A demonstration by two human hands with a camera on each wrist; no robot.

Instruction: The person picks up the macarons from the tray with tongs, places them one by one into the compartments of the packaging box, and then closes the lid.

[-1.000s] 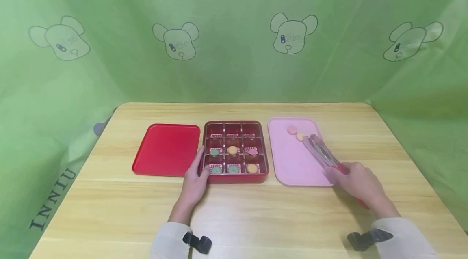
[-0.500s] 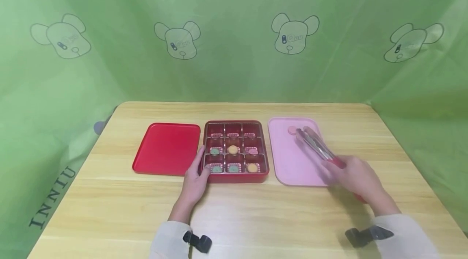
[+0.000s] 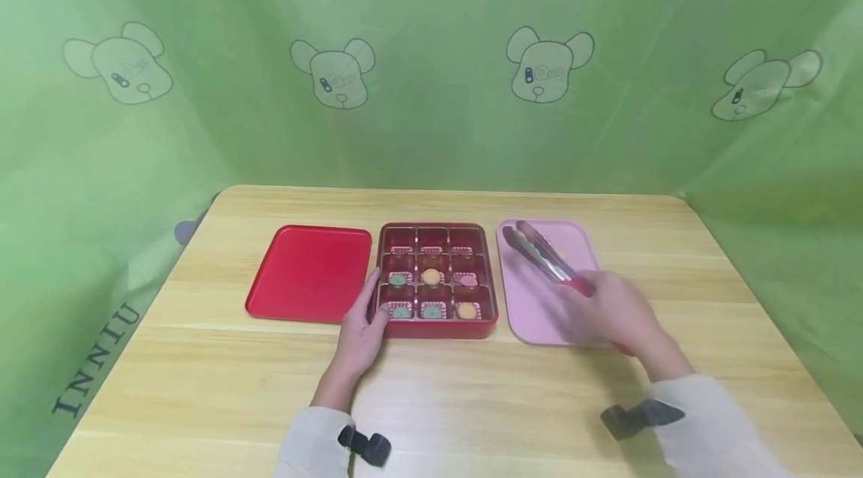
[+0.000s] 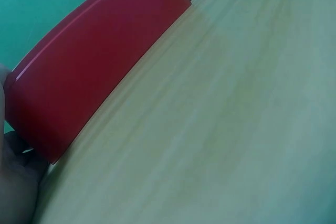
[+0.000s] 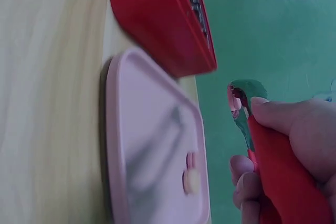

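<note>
The left hand point(image 3: 360, 328) rests against the near-left corner of the red compartment box point(image 3: 437, 328), steadying it on the worktop point(image 3: 202, 388). The right hand point(image 3: 616, 313) grips red-handled tongs point(image 3: 542, 257), tips nearly closed above the pink tray point(image 3: 533, 313), where two cookies point(image 5: 191, 176) lie.

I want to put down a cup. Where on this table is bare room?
Bare wood lies along the table front edge between the two sleeves, behind the trays, and right of the pink tray. The middle is crowded: red lid, compartment box, pink tray side by side.
</note>
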